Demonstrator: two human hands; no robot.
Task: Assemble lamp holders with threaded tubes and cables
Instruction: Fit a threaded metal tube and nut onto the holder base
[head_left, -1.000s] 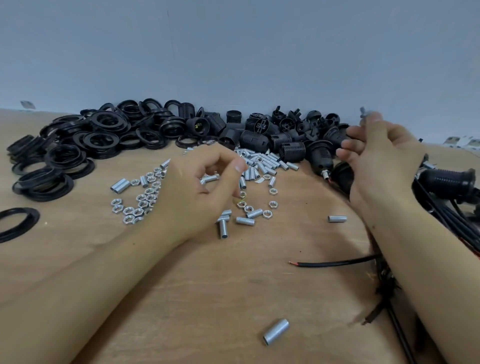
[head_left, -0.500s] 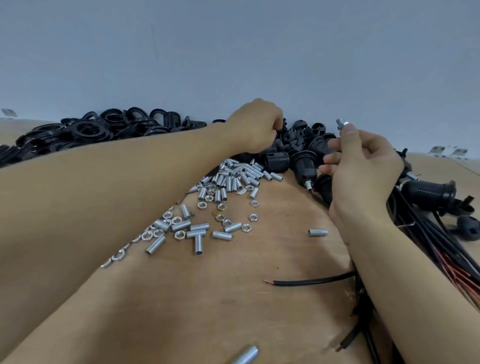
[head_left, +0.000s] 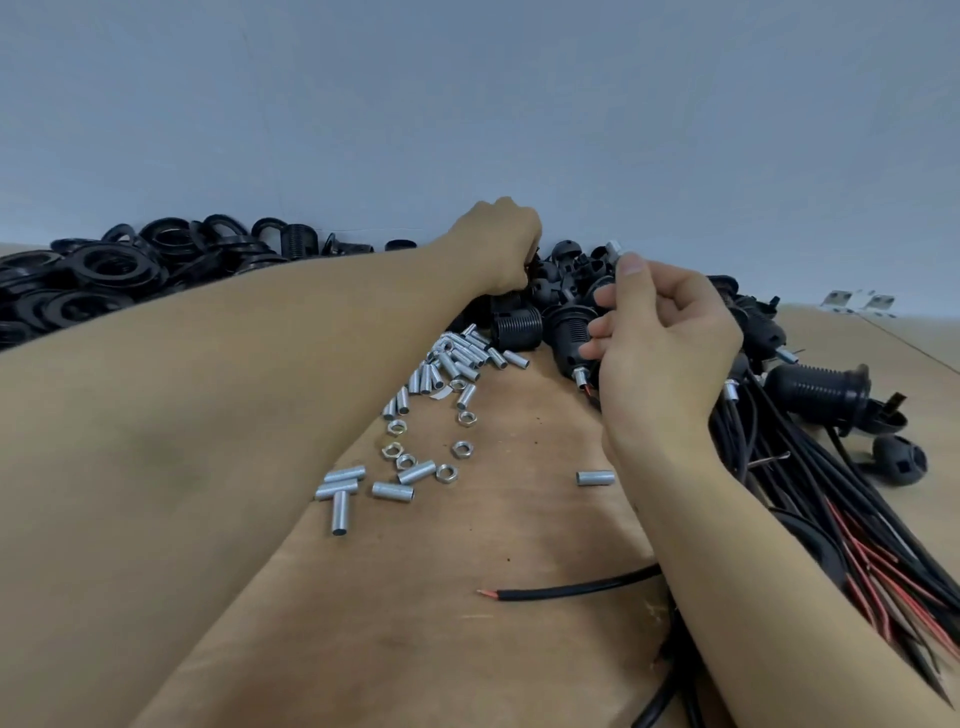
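Head view: left hand (head_left: 501, 249) reaches far across the bench (head_left: 441, 623) into the pile of black lamp holders (head_left: 550, 291) by the wall, fingers curled down into the pile; what they grip is hidden, cannot tell. Right hand (head_left: 660, 338) held up above the bench, thumb and fingers pinching a small threaded tube (head_left: 614, 248) that sticks up past the thumb tip. Loose threaded tubes (head_left: 457, 358) and hex nuts (head_left: 447, 473) scattered mid-bench, partly under the left forearm; one single tube (head_left: 595, 478) lies just left of the right wrist. Black cable (head_left: 571, 591) with bared red end lies near the front, running under the right forearm. Bundle of cabled holders (head_left: 815, 389) at right. Black rings (head_left: 114, 270) heaped far left.
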